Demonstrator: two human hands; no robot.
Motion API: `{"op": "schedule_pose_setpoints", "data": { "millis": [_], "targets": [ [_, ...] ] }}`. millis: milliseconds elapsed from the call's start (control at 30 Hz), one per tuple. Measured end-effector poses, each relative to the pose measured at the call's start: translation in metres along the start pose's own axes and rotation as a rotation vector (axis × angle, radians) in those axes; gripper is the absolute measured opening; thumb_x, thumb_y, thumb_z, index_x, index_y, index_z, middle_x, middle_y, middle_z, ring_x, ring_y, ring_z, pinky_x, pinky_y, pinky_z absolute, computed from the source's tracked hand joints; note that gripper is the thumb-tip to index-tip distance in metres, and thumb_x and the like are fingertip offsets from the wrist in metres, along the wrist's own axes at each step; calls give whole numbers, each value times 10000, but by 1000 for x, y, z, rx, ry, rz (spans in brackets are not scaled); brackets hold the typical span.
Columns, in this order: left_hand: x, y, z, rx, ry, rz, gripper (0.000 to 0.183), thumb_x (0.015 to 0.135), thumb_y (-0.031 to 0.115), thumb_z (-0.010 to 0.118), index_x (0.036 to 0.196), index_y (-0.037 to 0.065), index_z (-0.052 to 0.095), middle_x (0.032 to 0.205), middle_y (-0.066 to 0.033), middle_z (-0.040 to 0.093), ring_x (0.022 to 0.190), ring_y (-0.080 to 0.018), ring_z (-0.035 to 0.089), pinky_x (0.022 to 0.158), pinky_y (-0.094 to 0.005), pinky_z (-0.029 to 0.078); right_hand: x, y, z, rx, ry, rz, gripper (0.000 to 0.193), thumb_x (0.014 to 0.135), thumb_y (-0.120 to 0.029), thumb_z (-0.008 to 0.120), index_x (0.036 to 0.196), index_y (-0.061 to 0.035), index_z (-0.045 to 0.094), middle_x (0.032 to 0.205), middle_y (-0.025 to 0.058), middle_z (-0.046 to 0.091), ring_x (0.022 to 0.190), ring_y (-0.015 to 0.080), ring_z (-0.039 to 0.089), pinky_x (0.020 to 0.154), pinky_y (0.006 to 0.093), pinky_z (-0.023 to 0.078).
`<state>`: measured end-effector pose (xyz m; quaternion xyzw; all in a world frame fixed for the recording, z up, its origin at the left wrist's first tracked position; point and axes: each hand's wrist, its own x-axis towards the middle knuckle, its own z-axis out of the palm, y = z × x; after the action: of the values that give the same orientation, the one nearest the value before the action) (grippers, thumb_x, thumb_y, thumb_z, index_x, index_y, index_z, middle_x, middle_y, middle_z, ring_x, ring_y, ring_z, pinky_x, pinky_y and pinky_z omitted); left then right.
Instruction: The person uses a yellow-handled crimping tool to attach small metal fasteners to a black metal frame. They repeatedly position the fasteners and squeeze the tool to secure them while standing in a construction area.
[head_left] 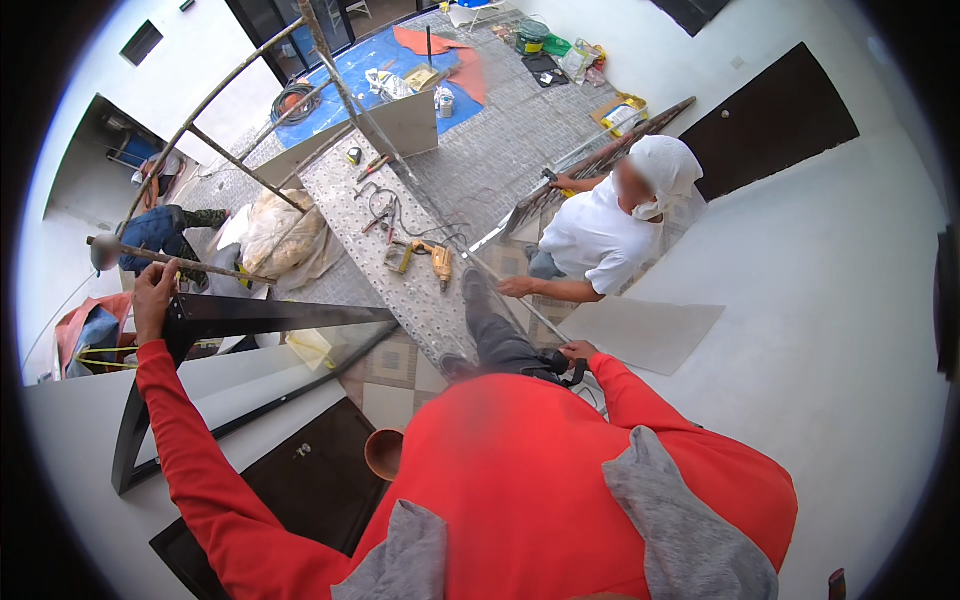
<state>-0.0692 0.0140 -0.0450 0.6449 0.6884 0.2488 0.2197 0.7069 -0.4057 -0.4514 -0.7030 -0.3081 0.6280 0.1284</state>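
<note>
My left hand (pixel 153 300) is raised at the far left, its fingers closed over a scaffold pole (pixel 215 268), right beside the corner of a dark metal frame (pixel 260 316). Down by my hip is my right hand (pixel 578 352), fingers curled next to a black strap (pixel 577 374) and a thin metal bar (pixel 545 322); what it grips is not clear. My shoe (pixel 474 284) rests on a speckled scaffold platform (pixel 345 205). On that platform lie an orange power drill (pixel 440 262), a cable (pixel 412 215), a tape measure (pixel 354 156) and several hand tools.
A co-worker in a white shirt (pixel 610 235) stands below on the right, one hand at the thin bar. Another person (pixel 155 235) bends at the far left near a plastic-covered heap (pixel 283 235). Blue sheeting (pixel 350 75) with bags covers floor behind. A clay pot (pixel 384 453) sits below.
</note>
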Motion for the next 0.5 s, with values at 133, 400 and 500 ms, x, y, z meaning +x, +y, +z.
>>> {"op": "schedule_pose_setpoints", "data": {
  "millis": [133,400,500],
  "targets": [
    [6,-11,0,32,34,28,379,985,373,722,863,17,670,696,12,596,623,-48,532,574,-223,403,0,-11,0,17,34,35,343,995,-318,669,1190,-45,741,872,22,709,665,141,621,627,294,517],
    [13,-17,-5,-42,-44,-55,378,998,375,707,875,18,682,702,14,607,621,-52,541,577,-226,413,3,-19,-1,-62,36,-21,345,980,-339,686,1170,-59,753,832,14,687,669,122,591,621,286,486],
    [14,-14,-6,-14,-35,-20,375,999,372,705,885,15,686,702,14,609,619,-52,541,577,-223,413,4,-14,-1,0,32,-56,340,971,-340,701,1162,-65,759,827,18,681,663,119,588,608,280,475]
  ]
}}
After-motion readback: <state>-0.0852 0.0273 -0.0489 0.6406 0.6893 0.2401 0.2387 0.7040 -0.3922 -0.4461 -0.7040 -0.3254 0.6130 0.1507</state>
